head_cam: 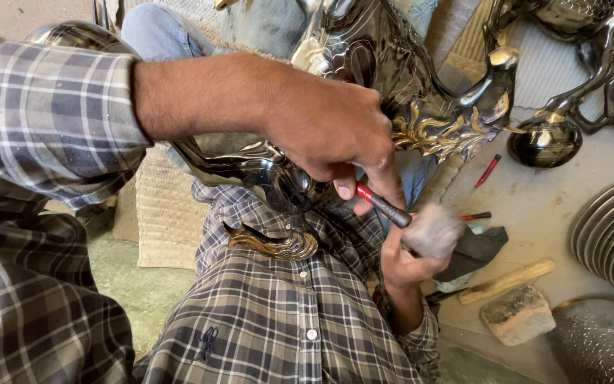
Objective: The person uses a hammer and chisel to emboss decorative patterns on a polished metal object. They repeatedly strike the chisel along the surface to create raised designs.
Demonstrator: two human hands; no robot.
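**Hands at work on a polished metal figure**

The left hand [335,131] holds a closed grip on a red-handled tool [384,206], pressed against the dark, gilded metal figure [406,85] across the lap. At five o'clock, the right hand [410,259] grips a blurred mallet [431,231]. A stone [516,313] lies on the floor.

A tool [384,206] with a red-and-dark shaft is held tilted, its tip set against a glossy dark metal sculpture [364,85] with gold ornament, which is laid across the lap. A grey hammer head [431,231], blurred, is positioned at the tool's lower end.
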